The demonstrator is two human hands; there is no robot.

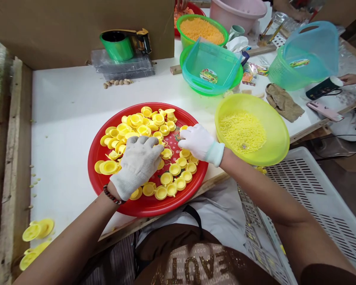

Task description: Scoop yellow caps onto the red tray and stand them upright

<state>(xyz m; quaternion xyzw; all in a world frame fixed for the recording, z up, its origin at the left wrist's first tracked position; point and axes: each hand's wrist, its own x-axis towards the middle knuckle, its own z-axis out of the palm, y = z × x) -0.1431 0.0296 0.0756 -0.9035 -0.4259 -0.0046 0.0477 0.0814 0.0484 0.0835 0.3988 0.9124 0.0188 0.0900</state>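
A round red tray [142, 208] lies on the white table in front of me, covered with several small yellow plastic caps [136, 120]. My left hand [138, 162], in a grey knit glove, rests palm down on the caps in the middle of the tray. My right hand [200, 143], in a white glove, reaches in from the right with its fingertips on caps near the tray's right side. Whether either hand grips a cap is hidden under the gloves. A yellow-green bowl [277, 130] of small yellow pellets [242, 131] stands just right of the tray.
Behind stand stacked teal and green baskets [210, 67], a green bowl of orange pellets [201, 29], a pink tub [237, 12], a teal basket [307, 55] and a green tape dispenser [121, 45]. Another person's hand [351, 79] is at the far right. Loose yellow caps [37, 231] lie at lower left. A white crate [314, 206] sits right.
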